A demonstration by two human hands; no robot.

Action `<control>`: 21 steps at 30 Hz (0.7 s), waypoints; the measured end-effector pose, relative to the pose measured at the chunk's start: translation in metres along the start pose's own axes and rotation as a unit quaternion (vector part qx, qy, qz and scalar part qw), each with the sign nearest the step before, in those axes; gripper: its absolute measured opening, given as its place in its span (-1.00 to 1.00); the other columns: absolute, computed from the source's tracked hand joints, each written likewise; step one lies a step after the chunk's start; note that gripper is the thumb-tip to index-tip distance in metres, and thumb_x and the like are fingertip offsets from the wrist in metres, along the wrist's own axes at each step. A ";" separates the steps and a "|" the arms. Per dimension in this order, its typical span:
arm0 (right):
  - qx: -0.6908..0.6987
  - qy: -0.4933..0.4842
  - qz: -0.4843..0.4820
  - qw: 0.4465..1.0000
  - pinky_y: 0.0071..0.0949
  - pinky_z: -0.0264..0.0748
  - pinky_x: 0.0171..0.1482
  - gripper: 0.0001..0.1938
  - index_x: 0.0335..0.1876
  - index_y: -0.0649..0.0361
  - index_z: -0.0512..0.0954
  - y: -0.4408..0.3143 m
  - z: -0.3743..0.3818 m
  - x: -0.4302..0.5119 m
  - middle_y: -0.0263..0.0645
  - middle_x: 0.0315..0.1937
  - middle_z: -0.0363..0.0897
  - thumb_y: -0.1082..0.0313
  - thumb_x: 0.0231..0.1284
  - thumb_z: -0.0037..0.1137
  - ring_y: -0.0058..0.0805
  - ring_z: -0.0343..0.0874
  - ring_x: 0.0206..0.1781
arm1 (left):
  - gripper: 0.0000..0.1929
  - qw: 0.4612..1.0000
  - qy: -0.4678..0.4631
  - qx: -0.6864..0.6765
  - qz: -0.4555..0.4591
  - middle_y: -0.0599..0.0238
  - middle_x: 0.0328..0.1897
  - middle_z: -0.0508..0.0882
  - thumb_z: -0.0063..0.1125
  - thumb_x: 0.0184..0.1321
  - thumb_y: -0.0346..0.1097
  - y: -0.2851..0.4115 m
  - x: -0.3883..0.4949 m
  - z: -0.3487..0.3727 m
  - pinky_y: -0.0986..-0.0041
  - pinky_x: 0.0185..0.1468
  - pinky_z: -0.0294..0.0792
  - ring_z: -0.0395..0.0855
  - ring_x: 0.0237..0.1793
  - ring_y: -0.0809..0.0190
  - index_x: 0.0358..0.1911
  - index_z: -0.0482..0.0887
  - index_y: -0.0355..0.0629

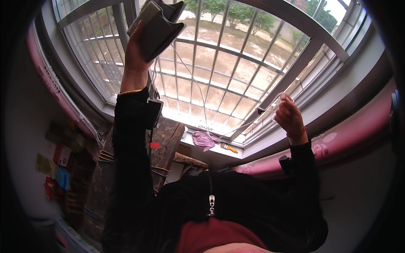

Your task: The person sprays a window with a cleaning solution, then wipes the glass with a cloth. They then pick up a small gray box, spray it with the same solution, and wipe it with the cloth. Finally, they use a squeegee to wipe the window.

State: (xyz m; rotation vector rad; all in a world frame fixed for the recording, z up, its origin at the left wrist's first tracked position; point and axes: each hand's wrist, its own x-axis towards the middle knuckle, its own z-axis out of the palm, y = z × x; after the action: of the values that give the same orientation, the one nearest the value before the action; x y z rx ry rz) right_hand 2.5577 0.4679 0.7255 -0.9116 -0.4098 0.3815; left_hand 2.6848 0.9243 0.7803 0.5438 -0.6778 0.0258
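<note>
My left hand is raised at the upper left, gripping a dark grey window cleaner with a wavy profile and a pale pad along one side. It looks like a double-sided magnetic one. A thin white cord hangs from near it, dips to the sill and rises to the right. Loops of that cord are pinched in the fingers of my right hand, beside the right window frame. Behind both hands stands a window with metal bars outside.
On the sill lie a crumpled lilac cloth and a paintbrush with a yellow handle. A worn wooden board stands beside my left arm. Pink curtains hang at both sides; coloured packages lie at the lower left.
</note>
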 end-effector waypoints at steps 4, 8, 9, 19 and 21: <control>0.112 -0.110 -0.056 0.986 -0.61 0.29 -0.48 -0.44 0.42 -0.02 -0.07 0.014 0.034 0.057 -0.38 -0.57 0.38 0.25 0.34 -0.28 -0.64 0.29 -0.54 | -0.58 0.994 0.004 -0.015 -0.107 0.08 -0.03 0.60 -0.02 0.26 -0.14 -0.046 -0.006 0.015 0.35 0.09 0.43 0.60 -0.04 0.13 0.06 0.44 -0.31; 0.048 -0.115 -0.214 0.969 -0.22 0.21 0.27 -0.43 0.39 0.04 0.01 0.012 0.052 0.099 -0.23 -0.16 0.59 0.19 0.29 -0.18 -0.29 0.40 0.16 | -0.58 0.985 0.011 0.007 -0.171 0.08 -0.06 0.61 -0.01 0.26 -0.14 -0.068 -0.013 0.021 0.40 0.03 0.46 0.60 -0.06 0.15 0.05 0.45 -0.32; -0.045 -0.121 -0.279 0.951 -0.18 0.10 0.36 -0.46 0.37 0.09 0.07 0.004 0.052 0.107 -0.20 -0.08 0.58 0.17 0.30 -0.19 -0.24 0.31 0.27 | -0.58 0.981 0.050 0.044 -0.183 0.08 -0.04 0.60 -0.02 0.27 -0.13 -0.071 -0.014 0.023 0.39 0.03 0.46 0.60 -0.05 0.13 0.06 0.44 -0.32; -0.075 -0.212 0.102 0.969 -0.75 0.15 -0.62 -0.64 -0.39 0.05 0.36 -0.035 0.076 0.148 -0.58 -0.75 0.08 0.06 0.41 -0.47 -0.75 0.21 -0.66 | -0.43 0.984 -0.119 -0.020 -0.134 0.01 0.06 0.54 -0.18 0.27 0.05 -0.085 -0.020 0.055 -0.14 0.33 0.01 0.58 0.01 0.03 0.22 0.27 -0.22; 0.009 -0.324 0.108 0.940 -0.78 0.10 -0.69 -0.62 -0.44 0.00 0.33 -0.034 0.087 0.156 -0.58 -0.77 0.09 0.04 0.43 -0.51 -0.76 0.15 -0.72 | -0.30 0.973 -0.173 -0.057 -0.143 -0.15 0.25 0.31 -0.17 0.23 0.12 -0.091 -0.018 0.059 -0.02 0.24 0.26 0.37 0.17 -0.24 0.29 0.09 -0.26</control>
State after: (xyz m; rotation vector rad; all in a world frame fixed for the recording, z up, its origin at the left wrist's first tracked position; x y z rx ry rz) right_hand 2.6535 0.5828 0.8283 -0.7996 -0.9104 0.8948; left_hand 2.6540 0.8199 0.7647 0.5355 -0.9275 -0.3831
